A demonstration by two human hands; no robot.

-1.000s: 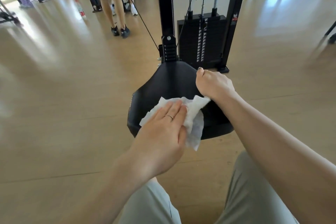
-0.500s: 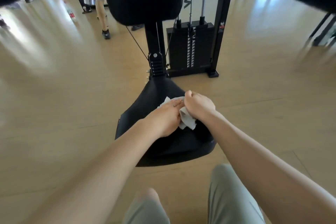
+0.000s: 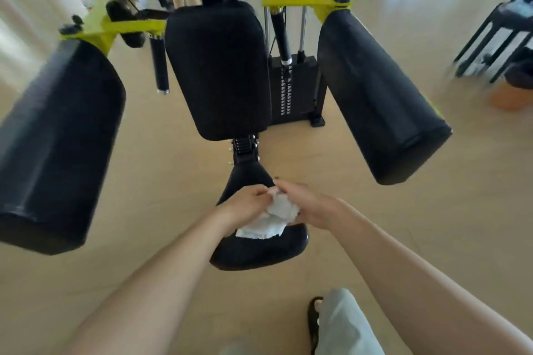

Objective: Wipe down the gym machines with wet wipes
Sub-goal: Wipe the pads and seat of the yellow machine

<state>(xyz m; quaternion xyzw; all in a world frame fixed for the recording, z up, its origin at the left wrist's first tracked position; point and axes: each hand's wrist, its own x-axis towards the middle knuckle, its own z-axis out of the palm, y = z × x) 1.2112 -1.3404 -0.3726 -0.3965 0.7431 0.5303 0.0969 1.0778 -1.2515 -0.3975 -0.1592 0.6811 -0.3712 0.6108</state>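
- Right now our left hand [image 3: 245, 204] & right hand [image 3: 308, 206] are together, both pinching the bunched wet wipe [image 3: 272, 217] just above the black seat [image 3: 259, 253].
- Wipe looks light, limp, prob damp; we'd grip a folded wad, not a loose corner.
- Seat pad seems firm, smooth.

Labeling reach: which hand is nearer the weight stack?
Right. The right hand sits just below the weight stack; the left hand lies further left. Both hold the wipe.
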